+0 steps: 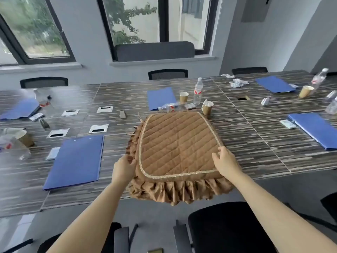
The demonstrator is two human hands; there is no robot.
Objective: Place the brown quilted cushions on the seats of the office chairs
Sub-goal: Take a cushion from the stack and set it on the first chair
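Nearest, a black office chair seat (226, 227) sat below the worktop's edge, slightly right of centre, uncovered; a second dark chair (109, 238) showed at bottom left, mostly hidden by the left forearm.

Both hands were on the brown quilted cushion (175, 143). Left hand (124, 170) gripped the ruffled left edge, fingers curled under the frill. Right hand (226, 163) held the near-right corner, fingers bent over the gold piping, thumb on top. The cushion sat over the near edge of the striped worktop (255, 143), its front ruffle hanging past the edge — whether it rested there or was lifted clear could not be told.

Left of it lay a blue folder (76, 161); another blue folder (315, 130) lay at right. Just beyond the cushion's far edge: a tipped plastic bottle (168, 107), two paper cups (207, 107), an upright water bottle (198, 91), a third folder (161, 100). Cable hatches (98, 128) sat mid-worktop at left.

Farthest — three mesh chair backs (168, 73) along the far side, then windows (155, 21).
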